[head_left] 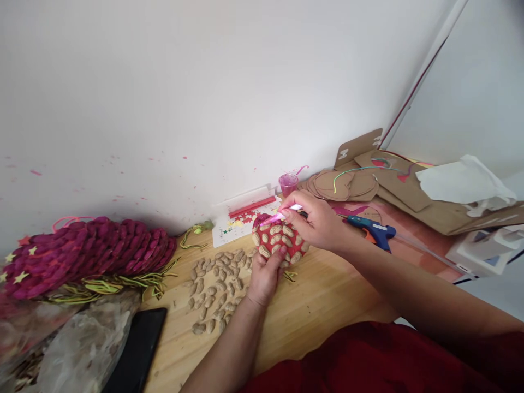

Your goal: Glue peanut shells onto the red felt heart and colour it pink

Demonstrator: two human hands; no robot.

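My left hand [265, 275] grips a red heart-shaped piece [290, 245] from below, its thumb on the front. Unpainted peanuts in their shells cover most of that piece, and its upper left part is magenta. In my right hand [311, 222] is a paintbrush [272, 219] with a white upper part and a pink lower part; its tip meets the magenta area. A plastic cup [289, 184] with pink paint stands behind my hands. Loose peanuts [221, 285] lie on the wooden table to the left of my left hand.
Magenta peanut-covered pieces [102, 251] with yellow-green strings stand stacked at left, near a plastic bag [88, 341] and a black phone-like slab [137, 349]. Star stickers lie on white paper [221, 234]. At right are a blue glue gun [379, 232], cardboard hearts [331, 185] and cardboard sheets [403, 185].
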